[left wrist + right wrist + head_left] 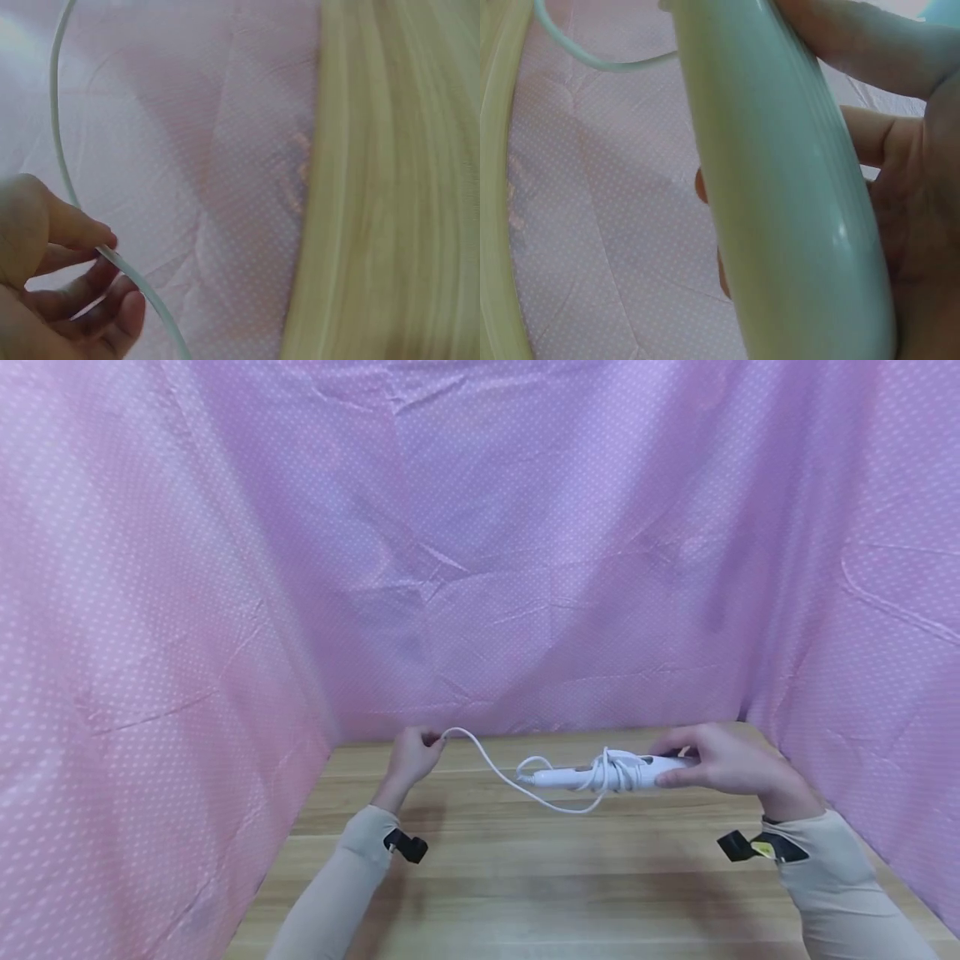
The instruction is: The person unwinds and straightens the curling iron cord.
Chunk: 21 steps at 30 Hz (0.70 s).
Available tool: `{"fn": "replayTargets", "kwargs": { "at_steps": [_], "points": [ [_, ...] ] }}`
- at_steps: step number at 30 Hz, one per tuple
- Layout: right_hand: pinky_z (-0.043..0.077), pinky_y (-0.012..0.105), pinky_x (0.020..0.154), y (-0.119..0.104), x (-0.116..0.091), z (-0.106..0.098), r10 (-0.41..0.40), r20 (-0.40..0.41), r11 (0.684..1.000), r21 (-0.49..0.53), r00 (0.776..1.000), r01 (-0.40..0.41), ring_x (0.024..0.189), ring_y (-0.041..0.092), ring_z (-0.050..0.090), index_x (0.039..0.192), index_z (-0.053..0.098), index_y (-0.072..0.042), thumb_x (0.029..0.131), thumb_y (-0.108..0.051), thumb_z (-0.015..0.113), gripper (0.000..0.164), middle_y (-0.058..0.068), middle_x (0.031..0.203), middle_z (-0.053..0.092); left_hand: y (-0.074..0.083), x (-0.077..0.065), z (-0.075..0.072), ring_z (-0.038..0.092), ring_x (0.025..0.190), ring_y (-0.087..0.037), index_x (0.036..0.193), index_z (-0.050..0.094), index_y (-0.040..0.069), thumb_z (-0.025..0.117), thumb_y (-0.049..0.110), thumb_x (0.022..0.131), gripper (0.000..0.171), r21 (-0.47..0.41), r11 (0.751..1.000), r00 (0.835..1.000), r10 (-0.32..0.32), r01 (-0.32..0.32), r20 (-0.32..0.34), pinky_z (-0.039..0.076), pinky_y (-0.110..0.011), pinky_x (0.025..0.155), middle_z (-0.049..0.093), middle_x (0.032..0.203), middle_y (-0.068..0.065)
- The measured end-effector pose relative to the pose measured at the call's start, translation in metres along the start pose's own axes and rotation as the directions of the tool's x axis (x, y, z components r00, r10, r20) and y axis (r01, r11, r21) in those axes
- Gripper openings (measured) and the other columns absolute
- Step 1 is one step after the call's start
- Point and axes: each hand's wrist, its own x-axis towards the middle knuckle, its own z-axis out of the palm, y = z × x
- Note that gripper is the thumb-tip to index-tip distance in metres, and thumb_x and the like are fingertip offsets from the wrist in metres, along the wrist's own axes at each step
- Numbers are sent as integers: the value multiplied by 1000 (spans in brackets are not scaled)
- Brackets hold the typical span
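A white hair straightener [647,771] lies sideways in the grip of my right hand [723,762], which holds its right end. Loops of white cord [487,762] wrap its middle, and the cord leaves its left end. My left hand [415,756] pinches the cord between thumb and fingertips, off to the left. In the left wrist view the cord [154,296] runs past the fingertips in a curve. The right wrist view shows the straightener's smooth body [780,180] close up, with the thumb along one side and fingertips showing behind it.
Beneath both hands is a wood-grain table [510,877]. Pink curtains with white dots [480,568] enclose it at the back and both sides. A small black camera [408,845] is strapped to the left wrist, another [738,845] to the right.
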Motion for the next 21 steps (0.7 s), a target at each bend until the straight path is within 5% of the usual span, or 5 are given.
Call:
{"fn": "replayTargets", "kwargs": {
  "at_steps": [5, 8, 15, 21],
  "points": [
    [46, 20, 61, 7, 3, 6, -82, 55, 981, 182, 995, 71, 71, -2, 55, 98, 71, -24, 82, -34, 78, 21, -17, 83, 64, 2, 2, -15, 68, 77, -26, 91, 73, -1, 69, 9, 86, 12, -106, 994, 998, 3, -10, -63, 58, -35, 70, 73, 85, -15],
    [46, 21, 60, 10, 5, 8, -38, 85, 972, 233, 996, 17, 70, 0, 54, 97, 71, -19, 82, -30, 78, 20, -13, 81, 64, 1, 1, -21, 69, 79, -28, 90, 74, -1, 72, 8, 85, 10, -129, 989, 994, 57, -68, -89, 59, -36, 72, 73, 85, -14],
    [42, 23, 58, 12, 8, 5, 183, 89, 976, 108, 979, -192, 68, 5, 53, 102, 75, -17, 82, -44, 74, 33, -11, 80, 66, -5, -7, -30, 68, 79, -23, 86, 74, 1, 77, 2, 81, 6, -200, 942, 963, 269, -268, -25, 60, -32, 74, 70, 86, -11],
    [43, 29, 63, 16, 12, 3, 288, 47, 956, 42, 956, -290, 77, 11, 58, 110, 74, -19, 82, -55, 70, 46, -4, 93, 72, -2, -21, -37, 67, 85, -14, 90, 75, 9, 75, 4, 83, 9, -206, 919, 926, 363, -337, 103, 58, -31, 84, 70, 92, 0]
  ]
}}
